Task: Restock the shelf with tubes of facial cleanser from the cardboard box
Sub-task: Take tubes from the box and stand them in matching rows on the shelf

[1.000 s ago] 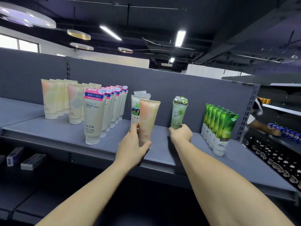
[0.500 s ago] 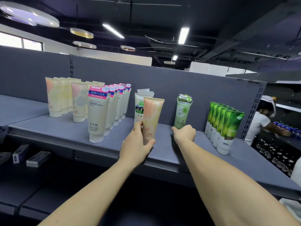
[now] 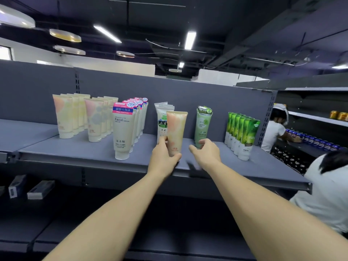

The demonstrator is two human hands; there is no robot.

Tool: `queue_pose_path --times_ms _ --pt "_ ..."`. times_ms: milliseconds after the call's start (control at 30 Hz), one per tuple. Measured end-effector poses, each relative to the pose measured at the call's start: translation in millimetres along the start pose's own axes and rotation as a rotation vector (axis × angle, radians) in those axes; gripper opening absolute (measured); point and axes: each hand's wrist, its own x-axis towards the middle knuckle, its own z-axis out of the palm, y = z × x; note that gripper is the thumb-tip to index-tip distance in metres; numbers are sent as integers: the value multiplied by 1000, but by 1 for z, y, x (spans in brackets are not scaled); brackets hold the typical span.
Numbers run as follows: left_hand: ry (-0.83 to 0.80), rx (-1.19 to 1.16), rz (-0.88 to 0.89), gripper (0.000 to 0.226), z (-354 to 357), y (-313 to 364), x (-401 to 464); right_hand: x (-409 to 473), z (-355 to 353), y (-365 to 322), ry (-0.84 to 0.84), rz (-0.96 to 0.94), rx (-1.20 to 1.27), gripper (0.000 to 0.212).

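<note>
Peach tube [image 3: 176, 131] stands upright on the grey shelf [image 3: 75, 153], clasped by the left hand [image 3: 163, 155]; the right hand [image 3: 207, 152], fingers spread, hovers before a pale-green tube [image 3: 203, 125].

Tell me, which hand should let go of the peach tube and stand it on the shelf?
Left. The left hand already grips the peach tube upright over the shelf. The right hand is open, holding nothing, near the pale green tube.
</note>
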Motion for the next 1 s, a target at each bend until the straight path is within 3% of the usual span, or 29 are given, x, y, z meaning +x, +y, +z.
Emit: queue_pose_path --times_ms 500,767,1000 --pt "82 -21 -28 60 -60 41 -86 -101 -30 -40 -42 -103 88 45" --pt "152 45 -81 58 -106 49 -142 -153 -12 -59 -159 -149 127 46" --pt "235 55 -91 58 -170 34 -155 -185 11 -107 -135 -263 155 34"
